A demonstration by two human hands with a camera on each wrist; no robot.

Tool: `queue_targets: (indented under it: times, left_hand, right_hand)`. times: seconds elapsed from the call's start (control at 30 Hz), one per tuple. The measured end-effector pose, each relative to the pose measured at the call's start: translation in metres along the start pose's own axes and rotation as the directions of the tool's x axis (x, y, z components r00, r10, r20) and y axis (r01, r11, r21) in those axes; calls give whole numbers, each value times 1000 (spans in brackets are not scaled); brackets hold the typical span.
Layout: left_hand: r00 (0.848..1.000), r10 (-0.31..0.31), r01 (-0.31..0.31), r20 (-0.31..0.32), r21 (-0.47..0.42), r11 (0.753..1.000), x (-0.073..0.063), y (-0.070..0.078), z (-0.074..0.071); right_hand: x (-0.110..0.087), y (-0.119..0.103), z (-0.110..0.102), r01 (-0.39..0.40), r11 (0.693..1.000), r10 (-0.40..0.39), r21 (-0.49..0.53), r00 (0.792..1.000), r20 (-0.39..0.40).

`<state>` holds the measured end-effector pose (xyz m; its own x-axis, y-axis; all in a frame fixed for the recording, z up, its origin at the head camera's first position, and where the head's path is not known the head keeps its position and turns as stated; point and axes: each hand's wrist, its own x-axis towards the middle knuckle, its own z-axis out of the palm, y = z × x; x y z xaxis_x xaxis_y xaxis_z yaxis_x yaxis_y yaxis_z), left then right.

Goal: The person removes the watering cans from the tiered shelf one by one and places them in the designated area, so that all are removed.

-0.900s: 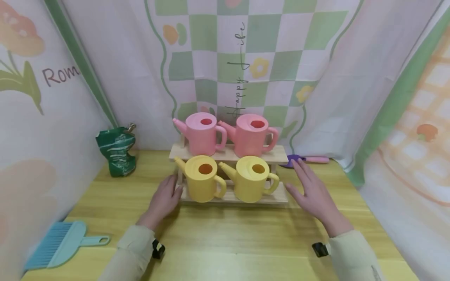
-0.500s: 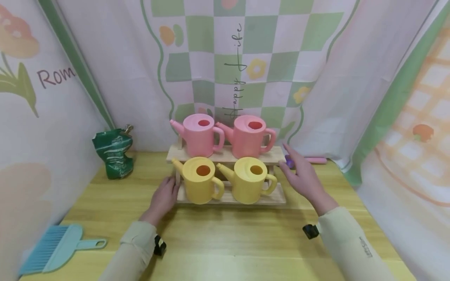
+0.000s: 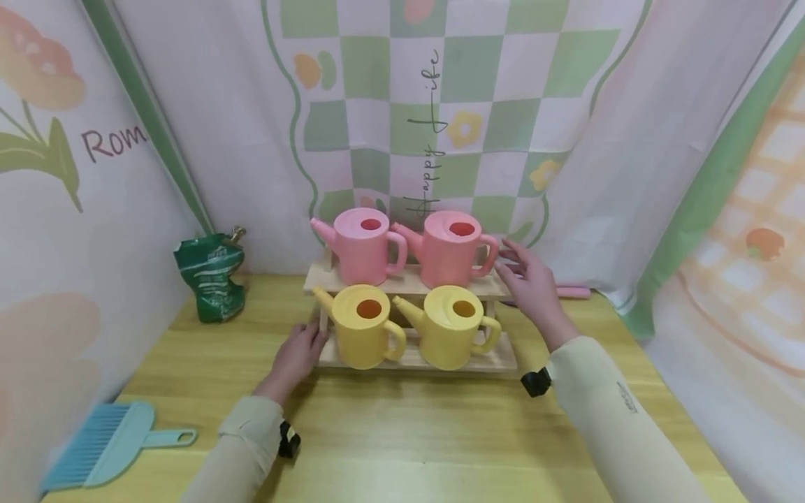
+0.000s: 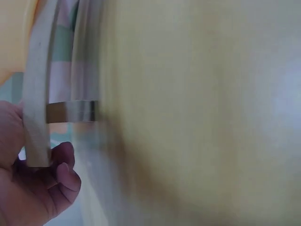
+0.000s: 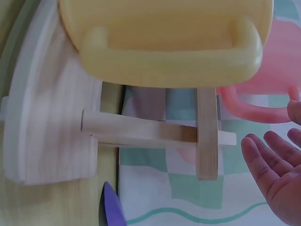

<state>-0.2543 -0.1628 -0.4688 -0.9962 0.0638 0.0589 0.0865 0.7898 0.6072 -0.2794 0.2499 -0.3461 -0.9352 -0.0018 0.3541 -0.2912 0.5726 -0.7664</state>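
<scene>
A two-tier wooden rack [image 3: 411,358] bears watering cans: a pink one [image 3: 361,255] and a coral one [image 3: 446,260] on the upper shelf, two yellow ones below, left [image 3: 360,341] and right [image 3: 445,344]. My left hand [image 3: 298,353] grips the left end of the lower shelf; in the left wrist view its fingers [image 4: 66,181] curl beneath the board, thumb over it. At the upper shelf's right end, my right hand [image 3: 533,286] is beside the coral can's handle. The right wrist view shows its fingers [image 5: 270,165] spread and slightly bent, holding nothing.
Behind the right hand lies a trowel with a pink handle [image 3: 574,293] and a purple blade [image 5: 112,207]. A crumpled green bag [image 3: 210,279] stands back left, and a light blue brush [image 3: 119,443] lies front left. Printed curtains [image 3: 415,126] close off the back and sides.
My right hand has moved up and inward from beside the lower shelf to the coral can's handle at the upper shelf. My left hand stays at the lower shelf's left end.
</scene>
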Motion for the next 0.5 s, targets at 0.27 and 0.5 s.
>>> queue_targets:
  times: [0.27, 0.5]
  left_hand:
    - [998, -16, 23, 54, -129, 991, 8, 3, 0]
    - [999, -3, 12, 51, -196, 980, 9, 3, -1]
  right_hand:
    - [9, 0, 11, -42, 998, 43, 42, 999, -18]
    - [13, -1, 15, -82, 995, 83, 52, 996, -16]
